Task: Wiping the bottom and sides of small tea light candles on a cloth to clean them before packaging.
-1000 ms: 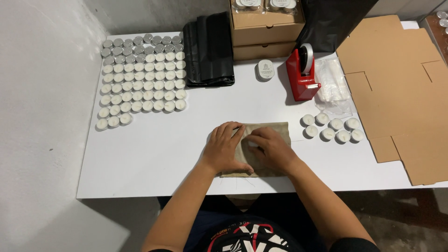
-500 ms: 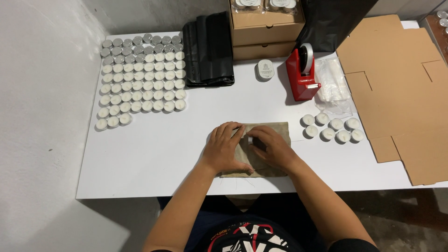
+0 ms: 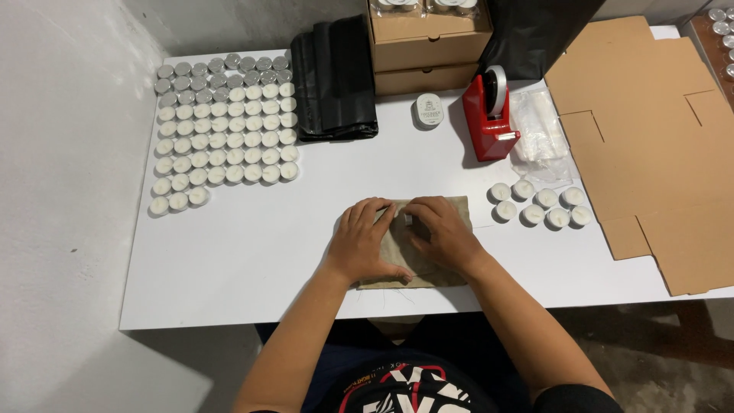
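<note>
Tan cloth pouch (image 3: 417, 248) laid flat on white table (image 3: 252, 252) near front edge, under both hands. Left hand (image 3: 363, 243) pressed flat on pouch, fingers spread. Right hand (image 3: 443, 233) curled over pouch top; small pale object pinched at fingertips, kind not discernible.

Single head-worn view, looking steeply down from above, fairly near, over white table (image 3: 252, 252) and forearms

Red tape dispenser (image 3: 489, 122), flat cardboard (image 3: 650, 138), stacked boxes (image 3: 428, 46).
</note>
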